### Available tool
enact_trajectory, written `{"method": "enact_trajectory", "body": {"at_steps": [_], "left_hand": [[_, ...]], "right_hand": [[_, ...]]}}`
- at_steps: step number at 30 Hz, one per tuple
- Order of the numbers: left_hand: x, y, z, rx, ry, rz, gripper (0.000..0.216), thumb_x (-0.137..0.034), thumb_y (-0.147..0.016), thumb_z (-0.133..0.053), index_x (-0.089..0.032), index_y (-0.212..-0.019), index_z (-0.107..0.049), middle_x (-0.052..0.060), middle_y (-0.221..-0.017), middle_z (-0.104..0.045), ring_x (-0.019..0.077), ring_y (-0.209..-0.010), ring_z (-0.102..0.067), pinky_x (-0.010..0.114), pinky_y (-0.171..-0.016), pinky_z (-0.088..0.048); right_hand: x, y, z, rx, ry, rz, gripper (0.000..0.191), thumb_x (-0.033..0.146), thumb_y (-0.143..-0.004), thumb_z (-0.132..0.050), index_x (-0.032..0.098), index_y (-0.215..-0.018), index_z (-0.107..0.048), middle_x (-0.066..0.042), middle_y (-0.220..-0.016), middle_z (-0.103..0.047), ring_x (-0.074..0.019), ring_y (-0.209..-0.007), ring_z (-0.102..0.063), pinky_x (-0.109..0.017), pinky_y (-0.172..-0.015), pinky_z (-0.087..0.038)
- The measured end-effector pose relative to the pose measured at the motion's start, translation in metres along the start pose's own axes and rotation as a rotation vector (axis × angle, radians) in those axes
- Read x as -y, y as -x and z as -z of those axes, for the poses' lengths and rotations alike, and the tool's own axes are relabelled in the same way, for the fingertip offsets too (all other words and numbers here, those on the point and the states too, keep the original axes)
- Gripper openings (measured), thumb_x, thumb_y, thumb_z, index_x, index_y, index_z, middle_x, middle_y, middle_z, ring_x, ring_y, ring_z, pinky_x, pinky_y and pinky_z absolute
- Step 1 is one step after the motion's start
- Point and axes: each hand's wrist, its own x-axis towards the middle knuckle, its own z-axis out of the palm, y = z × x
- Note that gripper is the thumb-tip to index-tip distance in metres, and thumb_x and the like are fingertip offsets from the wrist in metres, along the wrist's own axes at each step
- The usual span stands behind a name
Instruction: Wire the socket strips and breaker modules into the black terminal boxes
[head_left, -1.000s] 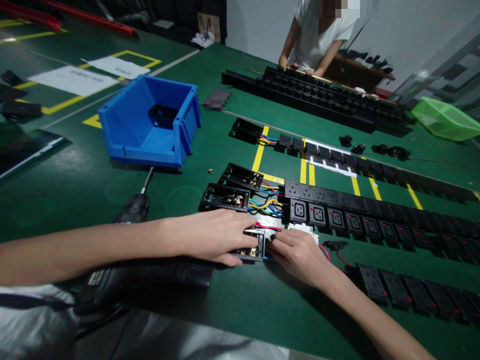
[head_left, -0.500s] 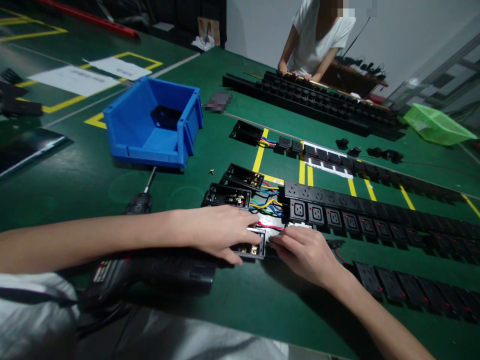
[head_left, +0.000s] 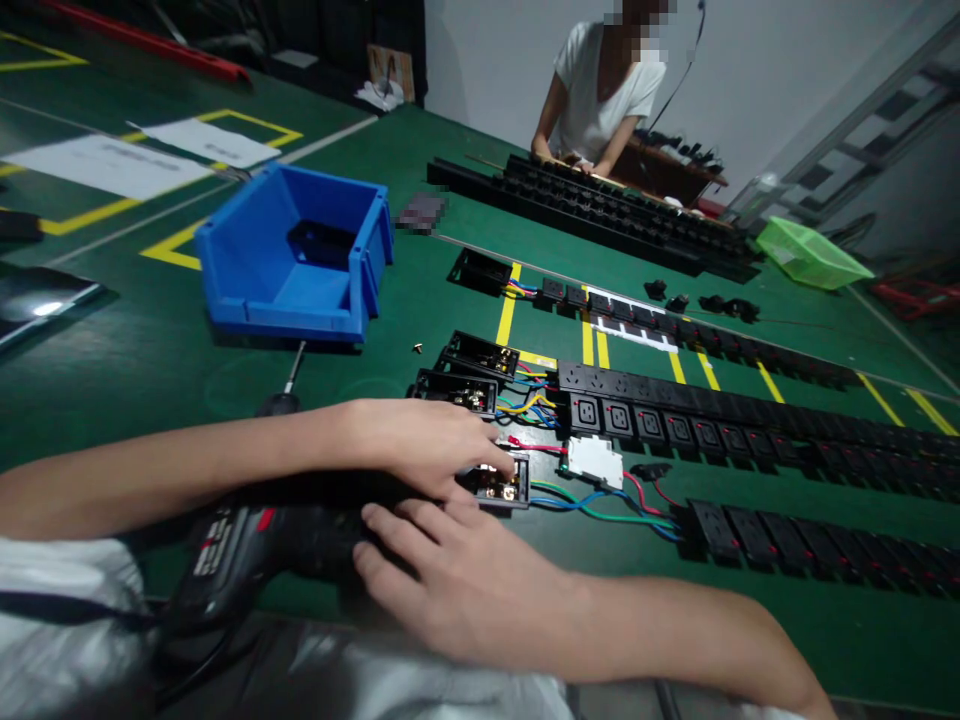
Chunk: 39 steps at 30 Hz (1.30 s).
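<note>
My left hand (head_left: 442, 445) rests over a small black plastic housing (head_left: 517, 492) with brass terminals, its fingers curled around it. Blue and green wires (head_left: 577, 502) run from that housing to a black socket strip (head_left: 750, 540). A white module (head_left: 594, 462) with red wires lies just right of the housing. My right hand (head_left: 472, 580) is open and holds nothing; its fingers are apart, stretched left over the body of a black power drill (head_left: 232, 560). The right fingertips are close to the drill; whether they touch it I cannot tell. The left thumb is partly hidden.
Beyond lie more socket strips (head_left: 652, 425) with wired black housings (head_left: 457, 393). A blue bin (head_left: 285, 325) holds a black part. A small screw (head_left: 418, 348) lies near it. Across the table, a person (head_left: 600, 100) works behind stacked black rails (head_left: 600, 215); a green basket (head_left: 814, 255) stands right.
My right hand has left the wires by the white module and swung left and nearer me, over the drill. My left hand stays on the housing. The view has shifted slightly.
</note>
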Motion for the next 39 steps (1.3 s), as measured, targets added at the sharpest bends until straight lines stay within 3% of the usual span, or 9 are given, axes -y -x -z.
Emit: {"method": "enact_trajectory", "body": {"at_steps": [2,6,11,17,24,31,36,39], "left_hand": [[0.0,0.002,-0.002,-0.01,0.005,0.007,0.039,-0.036,-0.086,-0.068,-0.027,-0.123,-0.06,0.006,-0.102,-0.07,0.0237,-0.09,-0.066,0.027,-0.068,-0.045],[-0.001,0.003,-0.003,0.001,0.027,0.026,0.041,-0.041,-0.086,-0.067,-0.027,-0.124,-0.059,0.007,-0.105,-0.068,0.0244,-0.092,-0.066,0.028,-0.07,-0.046],[-0.003,0.003,-0.004,0.018,0.02,0.053,0.041,-0.041,-0.088,-0.064,-0.027,-0.125,-0.058,0.008,-0.107,-0.066,0.0259,-0.094,-0.066,0.03,-0.072,-0.048],[-0.004,0.004,-0.009,-0.013,-0.026,0.062,0.042,-0.041,-0.087,-0.064,-0.029,-0.126,-0.058,0.008,-0.105,-0.064,0.0259,-0.09,-0.065,0.03,-0.069,-0.048],[0.0,0.002,-0.016,-0.073,-0.02,0.029,0.04,-0.04,-0.085,-0.064,-0.029,-0.124,-0.059,0.007,-0.102,-0.064,0.0247,-0.087,-0.064,0.03,-0.069,-0.048],[-0.001,0.002,-0.016,-0.064,-0.01,0.053,0.039,-0.037,-0.085,-0.064,-0.028,-0.123,-0.059,0.007,-0.102,-0.064,0.0247,-0.089,-0.064,0.03,-0.069,-0.048],[-0.001,0.002,-0.015,-0.054,-0.006,0.056,0.04,-0.037,-0.085,-0.063,-0.027,-0.123,-0.058,0.008,-0.107,-0.064,0.0256,-0.092,-0.064,0.03,-0.07,-0.048],[0.0,0.002,-0.015,-0.055,-0.002,0.055,0.04,-0.038,-0.085,-0.063,-0.027,-0.123,-0.058,0.009,-0.107,-0.065,0.0264,-0.094,-0.064,0.031,-0.07,-0.048]], "right_hand": [[0.01,-0.017,-0.009,0.015,0.04,-0.074,0.04,0.02,-0.101,-0.034,0.006,-0.135,-0.049,-0.021,-0.14,-0.047,-0.0283,-0.113,-0.055,-0.041,-0.087,-0.049],[0.024,-0.048,-0.024,0.046,0.013,-0.185,0.043,0.02,-0.102,-0.03,0.003,-0.141,-0.039,-0.024,-0.131,-0.052,-0.0259,-0.105,-0.06,-0.035,-0.072,-0.054],[0.032,-0.076,-0.04,0.032,0.0,-0.247,0.037,0.012,-0.099,-0.028,0.003,-0.133,-0.042,-0.017,-0.104,-0.061,-0.0256,-0.091,-0.064,-0.032,-0.059,-0.053],[0.036,-0.081,-0.042,0.063,-0.055,-0.316,0.033,0.014,-0.098,-0.03,0.011,-0.127,-0.044,-0.012,-0.098,-0.062,-0.0231,-0.079,-0.065,-0.03,-0.051,-0.052],[0.033,-0.06,-0.03,0.018,-0.005,-0.235,0.045,0.016,-0.098,-0.033,0.006,-0.142,-0.032,-0.009,-0.092,-0.056,-0.0215,-0.074,-0.061,-0.03,-0.042,-0.046],[0.023,-0.015,-0.023,0.121,-0.028,-0.194,0.053,0.023,-0.098,-0.038,0.015,-0.148,-0.024,-0.005,-0.09,-0.054,-0.0212,-0.067,-0.058,-0.032,-0.043,-0.044],[0.01,0.015,-0.007,0.219,-0.085,-0.062,0.052,0.023,-0.099,-0.036,0.016,-0.149,-0.022,-0.002,-0.082,-0.054,-0.0184,-0.061,-0.055,-0.029,-0.04,-0.034],[0.002,0.029,0.006,0.324,-0.228,-0.072,0.065,0.033,-0.093,-0.049,0.014,-0.149,-0.021,-0.003,-0.089,-0.058,-0.0175,-0.062,-0.056,-0.029,-0.04,-0.031]]}}
